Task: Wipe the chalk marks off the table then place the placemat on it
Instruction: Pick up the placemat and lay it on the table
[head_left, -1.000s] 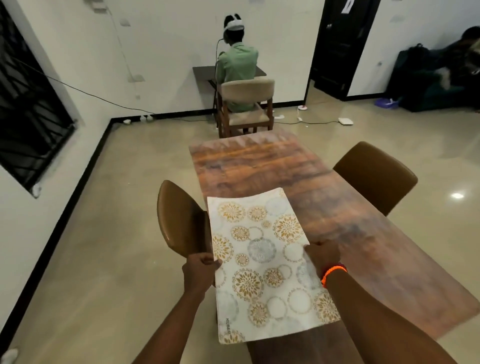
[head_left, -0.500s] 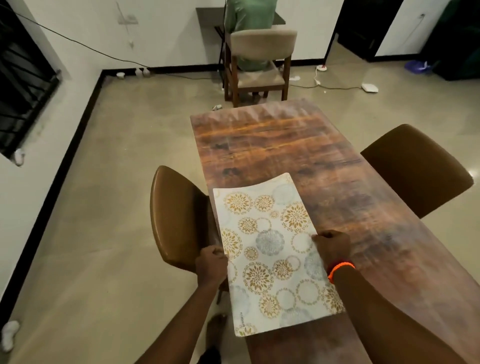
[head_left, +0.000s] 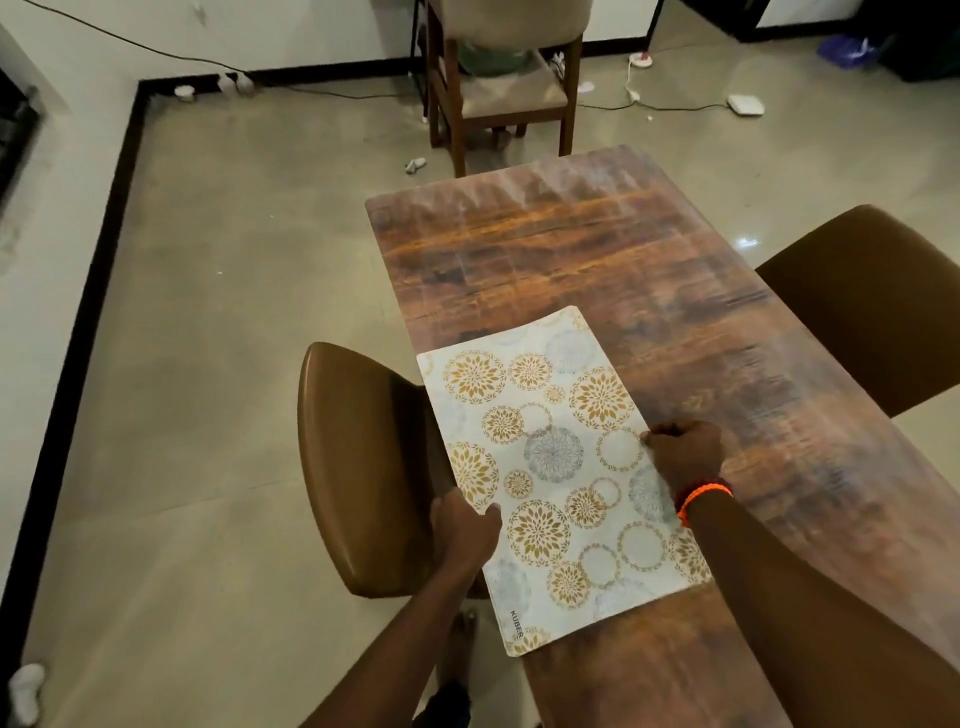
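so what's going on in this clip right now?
A person is setting a patterned placemat on a wooden table. The left hand grips the mat's left long edge and the right hand, with an orange wristband, grips the right one. The mat lies near the table's left edge, and its left side appears to overhang next to a brown chair. Faint whitish smears show at the table's far end. No cloth is in view.

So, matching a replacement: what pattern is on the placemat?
Gold and grey-blue floral circles on white placemat, in the head view.
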